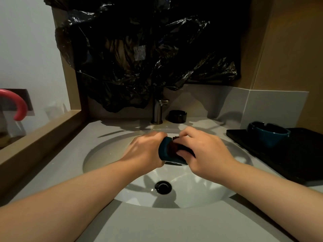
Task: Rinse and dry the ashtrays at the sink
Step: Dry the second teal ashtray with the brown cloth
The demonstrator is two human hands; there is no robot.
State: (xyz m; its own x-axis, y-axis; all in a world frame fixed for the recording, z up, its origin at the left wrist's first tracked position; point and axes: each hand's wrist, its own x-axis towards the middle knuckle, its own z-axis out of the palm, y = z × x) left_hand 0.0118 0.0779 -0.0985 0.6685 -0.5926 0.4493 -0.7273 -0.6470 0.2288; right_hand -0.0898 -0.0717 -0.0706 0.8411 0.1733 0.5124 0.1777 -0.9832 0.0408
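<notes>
- My left hand (145, 149) is over the sink (104, 154), fingers curled round the outside of the teal ashtray (165, 151), gripping it tipped on its side.
- My right hand (206, 154) meets it from the other side, fingers curled, pinching a dark reddish pad (174, 144) against the ashtray's open face; whether it is cloth or sponge I cannot tell.
- The teal ashtray hangs above the sink's middle, clear of the bowl, with the drain (163, 187) below and nearer me.
- The tap (158, 110) stands at the sink's far rim; no water shows from it.
- A black ashtray (177, 116) sits on the counter just beyond the sink's far rim, right of the tap.
- Right of the sink lies a black tray (297, 154), with the other teal ashtray (267, 135) upright on its far end.
- Black plastic sheeting (139, 49) hangs on the wall above the sink's far side.
- Far left of the sink, a pink curved handle (19, 105) shows at the picture's edge.
</notes>
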